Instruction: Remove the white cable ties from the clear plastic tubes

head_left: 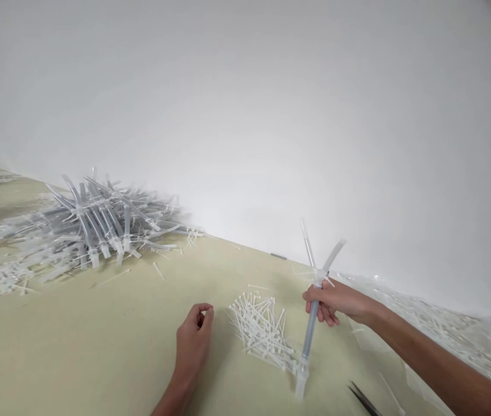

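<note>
My right hand (326,300) is wrapped around a clear plastic tube assembly (310,329), a thick greyish tube held upright at a slant. Two thinner tubes branch in a V from its top, with white cable ties around the junction. A whitish fitting is at its lower end. My left hand (194,332) is curled closed above the table, fingertips near the thumb, with nothing visible sticking out of it. Between the hands lies a loose pile of white cable ties (260,329).
A large heap of similar tube assemblies (102,225) lies at the left back, with more cable ties (7,277) before it. Dark pointed tips of a metal tool (362,397) show at the bottom right. Clear plastic bags (457,329) lie at the right, against the white wall (271,115).
</note>
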Motion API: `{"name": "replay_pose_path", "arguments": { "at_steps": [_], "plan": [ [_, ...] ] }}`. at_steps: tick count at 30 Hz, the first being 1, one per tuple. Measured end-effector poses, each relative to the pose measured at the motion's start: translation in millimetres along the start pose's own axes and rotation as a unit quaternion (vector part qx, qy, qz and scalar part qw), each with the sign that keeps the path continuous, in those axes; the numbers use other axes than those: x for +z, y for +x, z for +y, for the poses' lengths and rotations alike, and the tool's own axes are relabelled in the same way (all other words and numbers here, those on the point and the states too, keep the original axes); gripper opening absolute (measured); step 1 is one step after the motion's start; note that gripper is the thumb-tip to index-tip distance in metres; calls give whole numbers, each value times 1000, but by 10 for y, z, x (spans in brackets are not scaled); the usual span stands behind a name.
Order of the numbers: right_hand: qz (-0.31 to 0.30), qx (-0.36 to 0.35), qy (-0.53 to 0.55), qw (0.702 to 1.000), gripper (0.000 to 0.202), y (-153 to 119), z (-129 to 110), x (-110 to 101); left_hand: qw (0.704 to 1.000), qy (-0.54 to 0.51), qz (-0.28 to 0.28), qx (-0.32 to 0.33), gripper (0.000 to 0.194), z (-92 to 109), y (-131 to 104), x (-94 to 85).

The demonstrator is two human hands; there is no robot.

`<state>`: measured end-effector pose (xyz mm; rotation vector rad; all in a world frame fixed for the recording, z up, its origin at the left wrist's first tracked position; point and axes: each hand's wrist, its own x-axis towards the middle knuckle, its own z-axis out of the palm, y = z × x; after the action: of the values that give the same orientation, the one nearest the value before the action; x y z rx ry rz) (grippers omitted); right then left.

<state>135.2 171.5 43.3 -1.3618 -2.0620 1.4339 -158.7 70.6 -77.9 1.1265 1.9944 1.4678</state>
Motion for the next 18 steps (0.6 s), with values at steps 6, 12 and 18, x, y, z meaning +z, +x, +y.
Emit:
{"name": "replay_pose_path", "arguments": {
  "at_steps": [6, 12, 18],
  "plan": [
    [29, 0, -6, 1000, 32, -24, 4, -56, 1000, 2, -8, 6, 30, -7, 10, 6],
    [60, -7, -12, 998, 29, -90, -10, -60, 1000, 6, -6, 2, 30, 10, 6, 5],
    [51, -11, 9, 999, 30, -128, 6, -21, 1000, 2, -10, 7, 31, 25, 0, 4]
  ]
}}
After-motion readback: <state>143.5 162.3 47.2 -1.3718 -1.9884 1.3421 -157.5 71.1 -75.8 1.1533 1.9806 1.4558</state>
